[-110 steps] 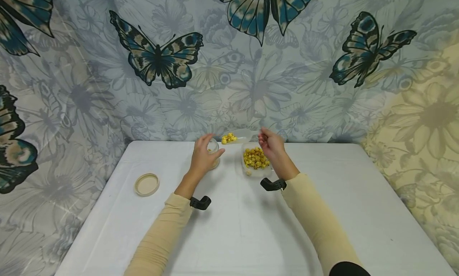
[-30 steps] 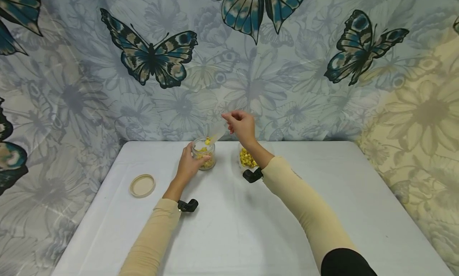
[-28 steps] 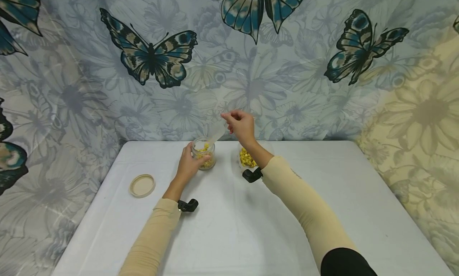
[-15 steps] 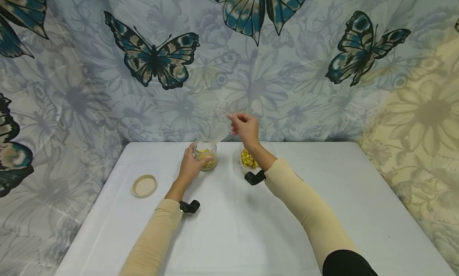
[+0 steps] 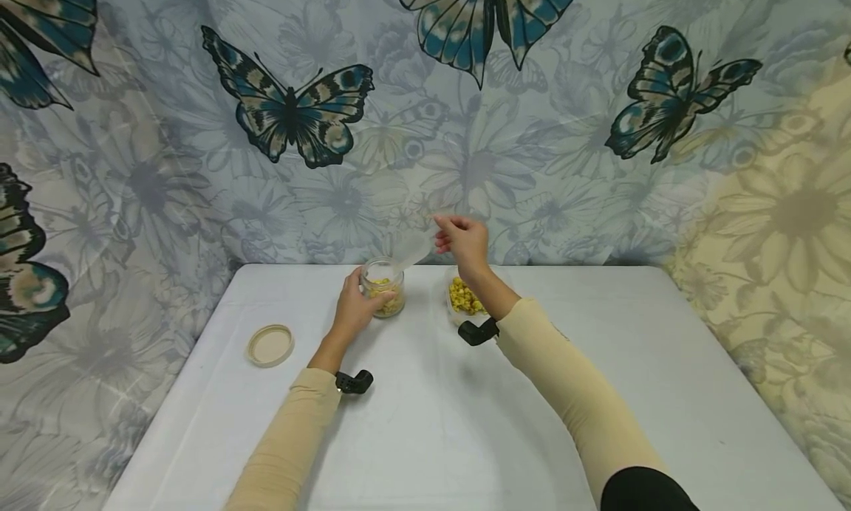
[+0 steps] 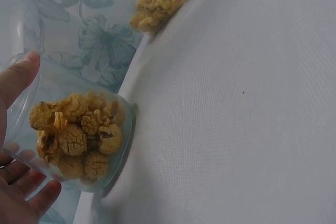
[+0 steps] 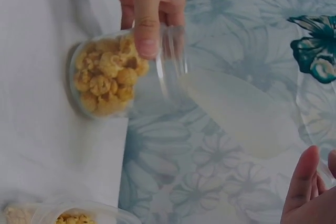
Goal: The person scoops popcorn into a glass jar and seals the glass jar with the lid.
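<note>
My left hand (image 5: 354, 303) holds a clear glass jar (image 5: 394, 304) upright on the table, thumb and fingers around its upper part. Yellow caramel popcorn (image 6: 79, 135) fills roughly the lower half of the jar. My right hand (image 5: 467, 247) pinches the handle of a translucent plastic scoop (image 7: 241, 114) above and right of the jar. The scoop slopes down, its lip at the jar's mouth, with no popcorn visible on it. Under my right forearm stands a clear plastic container (image 5: 457, 320) with more popcorn (image 5: 465, 297), partly hidden by the arm.
A round cream-coloured lid (image 5: 270, 345) lies at the left of the white table (image 5: 425, 437). A butterfly-patterned cloth (image 5: 479, 164) hangs behind the table's back edge.
My right hand carried the scoop of popcorn left from above the container to the jar. The last pieces dropped in about a second ago. Since then, hand and scoop shifted slightly right.
</note>
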{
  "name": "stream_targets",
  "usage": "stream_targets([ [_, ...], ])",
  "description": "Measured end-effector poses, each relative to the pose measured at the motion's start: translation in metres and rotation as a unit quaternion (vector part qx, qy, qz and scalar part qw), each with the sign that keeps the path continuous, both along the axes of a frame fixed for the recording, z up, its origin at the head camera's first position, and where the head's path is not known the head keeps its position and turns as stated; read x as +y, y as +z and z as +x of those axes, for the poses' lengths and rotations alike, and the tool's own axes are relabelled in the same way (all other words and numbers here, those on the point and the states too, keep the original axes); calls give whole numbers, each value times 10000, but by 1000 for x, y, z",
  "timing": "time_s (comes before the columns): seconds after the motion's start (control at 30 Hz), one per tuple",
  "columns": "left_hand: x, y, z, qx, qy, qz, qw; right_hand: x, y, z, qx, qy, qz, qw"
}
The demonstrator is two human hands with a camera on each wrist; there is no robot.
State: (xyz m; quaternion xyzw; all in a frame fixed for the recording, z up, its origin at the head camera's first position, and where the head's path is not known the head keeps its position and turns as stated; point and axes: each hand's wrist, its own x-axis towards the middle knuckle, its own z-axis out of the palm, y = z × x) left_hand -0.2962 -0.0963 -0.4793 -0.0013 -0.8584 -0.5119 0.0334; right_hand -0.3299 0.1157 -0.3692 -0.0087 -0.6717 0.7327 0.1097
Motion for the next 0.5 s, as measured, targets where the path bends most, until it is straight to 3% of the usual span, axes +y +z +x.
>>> stream_targets([
  [0.5,1,1,0,-21,-38,98,9999,5,-3,0,-665,60,-455,9967],
])
